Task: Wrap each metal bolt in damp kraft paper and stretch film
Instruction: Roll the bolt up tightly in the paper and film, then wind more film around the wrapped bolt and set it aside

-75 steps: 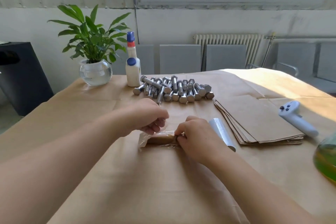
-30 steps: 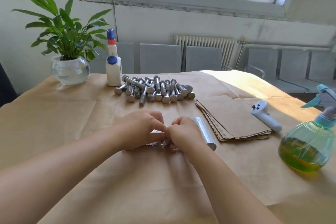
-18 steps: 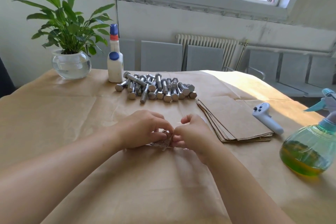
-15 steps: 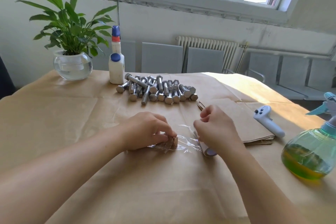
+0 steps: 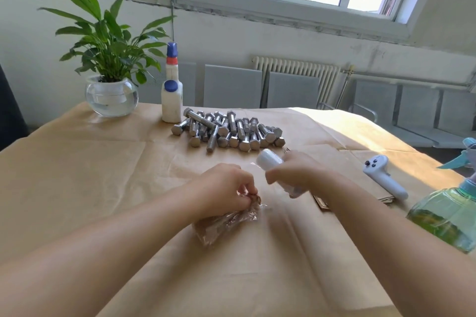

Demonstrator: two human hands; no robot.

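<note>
- Fingers of your left hand (image 5: 226, 190) are pinching the film-covered brown paper bundle (image 5: 226, 221) at frame centre.
- Your right hand (image 5: 296, 175) is gripping the white stretch-film roll (image 5: 269, 159), just above and to the right.
- Pulling hard risks tearing the film unevenly or dragging the bundle loose.
- Unwrapped silver hex bolts (image 5: 226, 131) are waiting, piled above centre.

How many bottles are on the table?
2: a white bottle stands at the back, beside the plant and behind the bolts; a green spray bottle is at the right edge, partly cut off.
</note>
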